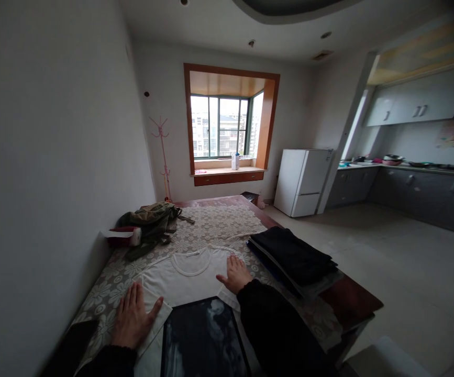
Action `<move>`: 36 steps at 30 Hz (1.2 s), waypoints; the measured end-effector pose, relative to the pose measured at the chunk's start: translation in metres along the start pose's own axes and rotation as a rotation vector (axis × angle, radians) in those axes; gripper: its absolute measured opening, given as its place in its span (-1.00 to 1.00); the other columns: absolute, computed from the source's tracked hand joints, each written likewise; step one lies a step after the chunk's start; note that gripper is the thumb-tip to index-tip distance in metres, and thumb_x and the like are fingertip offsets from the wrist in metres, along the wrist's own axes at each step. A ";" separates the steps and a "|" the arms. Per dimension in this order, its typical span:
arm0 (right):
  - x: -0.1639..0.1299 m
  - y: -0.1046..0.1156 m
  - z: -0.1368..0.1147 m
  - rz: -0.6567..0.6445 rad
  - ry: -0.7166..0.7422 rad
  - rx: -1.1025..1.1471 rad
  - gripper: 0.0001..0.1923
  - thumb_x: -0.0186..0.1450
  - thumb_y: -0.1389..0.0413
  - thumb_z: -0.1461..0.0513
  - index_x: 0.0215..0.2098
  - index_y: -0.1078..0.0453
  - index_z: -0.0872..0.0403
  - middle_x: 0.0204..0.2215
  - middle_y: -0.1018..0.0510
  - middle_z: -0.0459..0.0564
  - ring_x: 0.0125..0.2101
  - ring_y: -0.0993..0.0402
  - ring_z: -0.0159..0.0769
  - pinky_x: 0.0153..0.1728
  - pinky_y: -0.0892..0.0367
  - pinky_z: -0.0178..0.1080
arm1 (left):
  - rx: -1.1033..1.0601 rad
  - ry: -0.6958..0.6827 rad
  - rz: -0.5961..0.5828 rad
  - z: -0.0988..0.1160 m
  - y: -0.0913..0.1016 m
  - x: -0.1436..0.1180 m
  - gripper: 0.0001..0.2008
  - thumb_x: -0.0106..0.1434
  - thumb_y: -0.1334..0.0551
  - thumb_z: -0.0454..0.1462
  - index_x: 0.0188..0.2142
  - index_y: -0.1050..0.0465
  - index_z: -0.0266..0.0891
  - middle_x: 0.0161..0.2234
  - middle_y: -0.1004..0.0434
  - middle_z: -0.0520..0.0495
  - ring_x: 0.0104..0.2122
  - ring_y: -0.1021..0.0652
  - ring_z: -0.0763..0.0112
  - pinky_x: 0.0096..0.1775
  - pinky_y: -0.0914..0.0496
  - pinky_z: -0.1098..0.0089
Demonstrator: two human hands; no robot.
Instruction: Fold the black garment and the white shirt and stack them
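Note:
A white T-shirt (187,283) with a large dark printed panel (205,340) lies spread on the table, its round neckline facing away from me. My left hand (134,317) rests flat on the shirt's left side, over the sleeve, fingers apart. On the right shoulder of the shirt lies my right hand (234,273), its fingers stretched out and the thumb pointing left. Neither hand grips anything. The bottom of the shirt runs out of view. To the right of my right hand sits a stack of folded dark clothes (293,254).
A floral lace tablecloth (219,222) covers much of the red-brown table (352,298). At the far left are a green backpack (152,222) and a dark red box (122,236) with white tissue. Beyond stand a pink coat rack (164,152) and a white fridge (303,180).

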State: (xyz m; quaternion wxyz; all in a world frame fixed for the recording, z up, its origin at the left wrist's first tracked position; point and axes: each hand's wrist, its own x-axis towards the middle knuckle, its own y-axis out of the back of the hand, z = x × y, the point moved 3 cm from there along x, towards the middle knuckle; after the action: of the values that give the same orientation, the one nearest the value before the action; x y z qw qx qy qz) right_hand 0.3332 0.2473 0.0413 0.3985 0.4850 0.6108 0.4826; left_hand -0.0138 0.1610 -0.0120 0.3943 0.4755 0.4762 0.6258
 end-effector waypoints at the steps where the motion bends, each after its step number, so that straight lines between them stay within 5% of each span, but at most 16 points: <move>1: 0.006 -0.006 0.015 -0.022 -0.060 -0.028 0.01 0.38 -0.03 -0.16 0.45 0.00 0.47 0.46 0.01 0.45 0.47 0.12 0.15 0.44 0.13 0.04 | -0.004 0.005 -0.010 0.000 0.000 0.000 0.06 0.25 0.09 0.23 0.40 -0.06 -0.67 0.42 -0.12 -0.55 0.42 -0.17 -0.13 0.37 -0.07 -0.05; 5: 0.015 -0.039 0.045 0.015 -0.136 -0.057 0.08 0.39 0.14 -0.28 0.47 0.07 0.46 0.49 0.07 0.36 0.49 0.19 0.08 0.45 0.20 -0.04 | -0.015 0.006 -0.006 0.001 0.000 -0.001 0.08 0.25 0.08 0.26 0.41 -0.03 -0.65 0.43 -0.10 -0.54 0.42 -0.18 -0.12 0.38 -0.05 -0.03; 10: 0.021 -0.060 0.048 0.090 -0.128 -0.072 0.04 0.41 0.23 -0.26 0.49 0.08 0.43 0.50 0.07 0.31 0.50 0.22 0.04 0.46 0.29 -0.03 | 0.003 -0.005 0.031 0.004 0.004 -0.002 0.04 0.28 0.09 0.24 0.40 -0.07 -0.65 0.39 -0.18 -0.57 0.41 -0.20 -0.14 0.36 -0.08 -0.08; 16: 0.021 -0.057 0.046 0.094 -0.085 -0.090 0.00 0.44 0.28 -0.22 0.49 0.09 0.43 0.50 0.11 0.32 0.50 0.26 0.02 0.45 0.35 -0.02 | 0.013 -0.058 0.016 0.007 0.008 -0.004 0.02 0.30 0.10 0.23 0.38 -0.10 -0.67 0.41 -0.14 -0.54 0.43 -0.16 -0.12 0.40 -0.01 -0.02; 23: 0.010 -0.045 0.032 0.013 0.153 -0.091 0.13 0.32 0.28 -0.40 0.54 0.20 0.20 0.53 0.31 0.19 0.50 0.38 0.12 0.43 0.43 0.14 | 0.017 -0.057 -0.034 0.006 0.004 -0.001 0.09 0.27 0.11 0.28 0.39 -0.07 -0.70 0.42 -0.11 -0.57 0.44 -0.14 -0.14 0.38 -0.06 0.03; 36: 0.006 -0.040 0.027 -0.059 0.132 -0.079 0.21 0.25 0.27 -0.47 0.55 0.21 0.15 0.54 0.29 0.18 0.50 0.47 0.15 0.41 0.51 0.16 | -0.005 -0.060 -0.048 0.009 0.007 -0.005 0.14 0.22 0.06 0.35 0.41 -0.05 -0.61 0.44 -0.05 -0.56 0.45 -0.09 -0.17 0.38 0.00 -0.07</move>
State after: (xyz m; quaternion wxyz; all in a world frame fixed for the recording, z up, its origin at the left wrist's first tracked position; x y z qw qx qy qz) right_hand 0.3494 0.2561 -0.0041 0.3904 0.4178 0.6302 0.5252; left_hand -0.0042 0.1565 -0.0050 0.4247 0.4813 0.4739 0.6029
